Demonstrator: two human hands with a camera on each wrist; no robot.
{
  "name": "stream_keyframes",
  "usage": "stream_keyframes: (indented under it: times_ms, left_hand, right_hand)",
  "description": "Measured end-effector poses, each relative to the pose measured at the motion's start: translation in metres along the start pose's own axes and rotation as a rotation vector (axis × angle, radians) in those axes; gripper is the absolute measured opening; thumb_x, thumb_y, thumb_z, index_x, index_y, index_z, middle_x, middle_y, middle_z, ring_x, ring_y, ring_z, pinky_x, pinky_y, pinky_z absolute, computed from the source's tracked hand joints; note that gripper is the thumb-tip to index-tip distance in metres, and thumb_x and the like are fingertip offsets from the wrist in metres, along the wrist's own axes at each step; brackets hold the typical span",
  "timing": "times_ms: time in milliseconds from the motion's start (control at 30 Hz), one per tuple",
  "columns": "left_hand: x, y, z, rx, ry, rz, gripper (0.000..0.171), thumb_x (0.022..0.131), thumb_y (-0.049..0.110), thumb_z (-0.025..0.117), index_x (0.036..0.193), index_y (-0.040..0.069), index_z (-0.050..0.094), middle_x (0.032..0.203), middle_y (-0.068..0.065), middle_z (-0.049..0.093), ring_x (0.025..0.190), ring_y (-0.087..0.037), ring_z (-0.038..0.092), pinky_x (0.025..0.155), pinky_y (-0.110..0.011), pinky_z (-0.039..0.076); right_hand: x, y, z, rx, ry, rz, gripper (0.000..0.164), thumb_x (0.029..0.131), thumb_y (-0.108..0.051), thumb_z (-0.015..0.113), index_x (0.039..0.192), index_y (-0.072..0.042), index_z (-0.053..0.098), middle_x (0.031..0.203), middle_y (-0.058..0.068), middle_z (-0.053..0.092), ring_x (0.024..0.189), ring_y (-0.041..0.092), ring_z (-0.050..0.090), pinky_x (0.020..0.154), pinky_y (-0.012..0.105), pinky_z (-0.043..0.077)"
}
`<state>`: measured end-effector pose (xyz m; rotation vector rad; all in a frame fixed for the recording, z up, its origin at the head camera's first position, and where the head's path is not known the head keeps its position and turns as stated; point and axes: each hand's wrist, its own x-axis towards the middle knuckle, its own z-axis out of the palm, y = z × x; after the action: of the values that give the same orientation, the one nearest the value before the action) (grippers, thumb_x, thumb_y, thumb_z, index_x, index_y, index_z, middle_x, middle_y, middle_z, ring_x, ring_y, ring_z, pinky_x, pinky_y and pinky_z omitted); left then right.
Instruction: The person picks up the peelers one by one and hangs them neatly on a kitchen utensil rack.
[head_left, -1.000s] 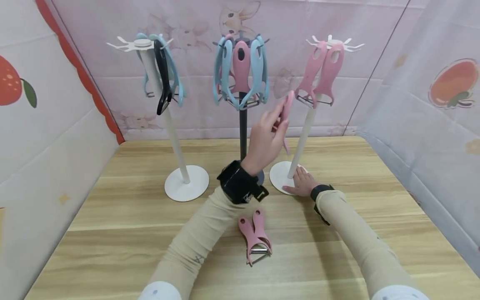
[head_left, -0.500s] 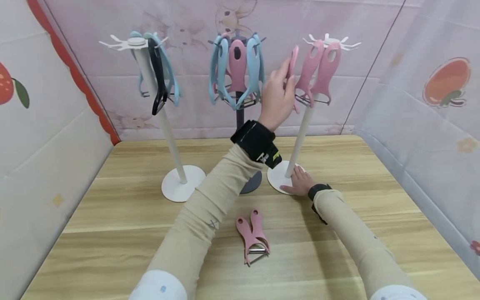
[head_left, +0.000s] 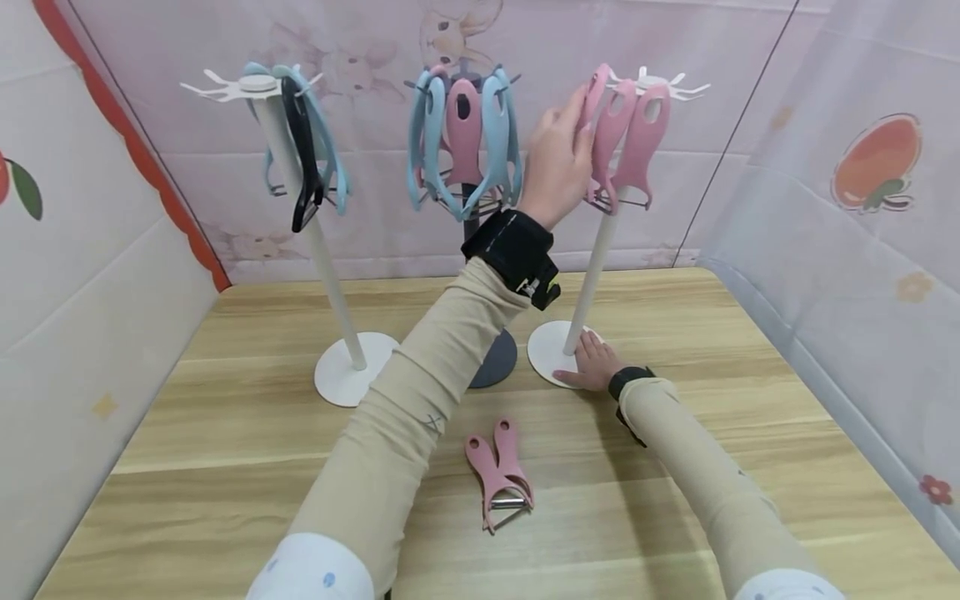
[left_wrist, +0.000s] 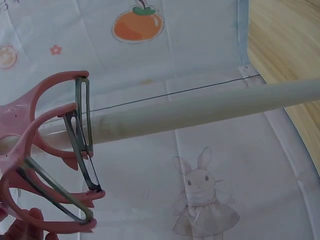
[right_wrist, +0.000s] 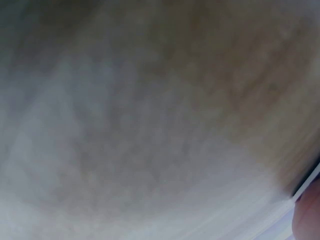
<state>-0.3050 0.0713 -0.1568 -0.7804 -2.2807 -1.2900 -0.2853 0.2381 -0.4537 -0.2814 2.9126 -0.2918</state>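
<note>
My left hand [head_left: 558,162] is raised beside the top of the right white stand [head_left: 588,283], pinching a pink peeler [head_left: 595,90] by its handle. That peeler's top is level with the stand's white hooks [head_left: 686,87]; whether its hole is on a hook cannot be told. Two pink peelers [head_left: 648,142] hang right beside it. In the left wrist view, the held peeler's head [left_wrist: 55,227] is lowest, near my fingertips [left_wrist: 25,230]. Low down, my right hand [head_left: 596,364] rests with its fingers extended on the stand's round white base [head_left: 546,354]. The right wrist view is mostly blurred.
Two more pink peelers [head_left: 495,475] lie overlapping on the wooden table [head_left: 600,533]. A dark stand [head_left: 495,362] in the middle carries blue peelers [head_left: 495,133] and pink ones. The left white stand [head_left: 330,283] holds a black peeler [head_left: 303,158] and blue ones.
My left hand has risen with the pink peeler, bringing it up against the hooks of the right stand. My right hand stays on the base. The view has shifted slightly.
</note>
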Motion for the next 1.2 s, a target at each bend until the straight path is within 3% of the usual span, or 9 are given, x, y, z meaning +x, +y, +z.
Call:
stream_keyframes:
  times_ms: [200, 333, 467, 533, 733, 933, 1067, 1200]
  left_hand:
    - [-0.003, -0.001, 0.005, -0.029, -0.055, -0.005, 0.048, 0.097, 0.01, 0.038, 0.144, 0.009, 0.027, 0.125, -0.013, 0.047, 0.102, -0.016, 0.05, 0.079, -0.016, 0.04]
    - [-0.01, -0.007, 0.009, -0.049, -0.047, 0.028, 0.05, 0.096, 0.006, 0.039, 0.144, 0.006, 0.025, 0.129, -0.014, 0.045, 0.112, -0.017, 0.045, 0.09, -0.016, 0.034]
    - [-0.019, -0.017, 0.014, -0.068, -0.027, 0.056, 0.051, 0.095, 0.003, 0.039, 0.143, 0.004, 0.024, 0.128, -0.014, 0.045, 0.112, -0.018, 0.043, 0.091, -0.016, 0.032]
    - [-0.025, -0.024, 0.016, -0.091, -0.028, 0.055, 0.051, 0.095, 0.003, 0.037, 0.144, 0.003, 0.023, 0.13, -0.014, 0.043, 0.11, -0.017, 0.043, 0.09, -0.015, 0.032]
    - [-0.052, -0.045, 0.024, -0.136, -0.033, 0.064, 0.049, 0.095, 0.001, 0.035, 0.142, -0.003, 0.023, 0.137, -0.018, 0.039, 0.125, -0.02, 0.038, 0.101, -0.019, 0.027]
    - [-0.082, -0.072, 0.03, -0.109, -0.068, 0.031, 0.045, 0.094, 0.003, 0.037, 0.138, -0.004, 0.031, 0.128, -0.019, 0.046, 0.115, -0.025, 0.046, 0.096, -0.025, 0.036]
    - [-0.1, -0.091, 0.034, -0.054, -0.183, -0.012, 0.04, 0.095, 0.006, 0.037, 0.134, -0.004, 0.039, 0.128, -0.019, 0.047, 0.113, -0.025, 0.049, 0.094, -0.028, 0.039]
    - [-0.115, -0.111, 0.04, 0.088, -0.399, -0.013, 0.038, 0.096, 0.007, 0.037, 0.132, -0.003, 0.043, 0.132, -0.017, 0.046, 0.12, -0.025, 0.045, 0.099, -0.031, 0.035]
  right_hand:
    - [0.002, -0.001, 0.002, 0.004, -0.028, 0.012, 0.09, 0.087, -0.05, 0.048, 0.138, 0.015, 0.015, 0.144, 0.033, 0.009, 0.133, 0.045, 0.008, 0.104, 0.056, 0.014]
    - [0.002, -0.001, 0.001, 0.01, -0.027, 0.014, 0.09, 0.086, -0.05, 0.048, 0.138, 0.015, 0.015, 0.144, 0.033, 0.01, 0.133, 0.045, 0.009, 0.104, 0.056, 0.014]
    - [0.001, -0.001, 0.0, -0.005, -0.021, 0.013, 0.089, 0.087, -0.05, 0.048, 0.138, 0.015, 0.016, 0.144, 0.033, 0.011, 0.133, 0.045, 0.009, 0.104, 0.056, 0.014]
    - [0.001, 0.0, 0.0, -0.017, -0.016, 0.01, 0.089, 0.087, -0.051, 0.048, 0.138, 0.015, 0.016, 0.144, 0.033, 0.012, 0.133, 0.045, 0.01, 0.104, 0.056, 0.015]
    - [0.0, 0.001, 0.001, -0.007, 0.001, 0.005, 0.088, 0.087, -0.049, 0.049, 0.137, 0.016, 0.016, 0.144, 0.033, 0.01, 0.133, 0.045, 0.009, 0.104, 0.056, 0.014]
    - [0.001, 0.003, 0.003, 0.016, -0.006, -0.001, 0.09, 0.087, -0.051, 0.048, 0.138, 0.015, 0.014, 0.145, 0.032, 0.007, 0.133, 0.045, 0.006, 0.104, 0.057, 0.012]
    - [0.001, 0.004, 0.001, 0.034, -0.038, 0.006, 0.091, 0.087, -0.052, 0.047, 0.139, 0.014, 0.012, 0.146, 0.031, 0.005, 0.133, 0.045, 0.004, 0.104, 0.058, 0.011]
    - [0.001, 0.003, -0.002, 0.036, -0.066, 0.009, 0.093, 0.087, -0.056, 0.045, 0.14, 0.013, 0.01, 0.146, 0.031, 0.003, 0.134, 0.044, 0.003, 0.104, 0.057, 0.011]
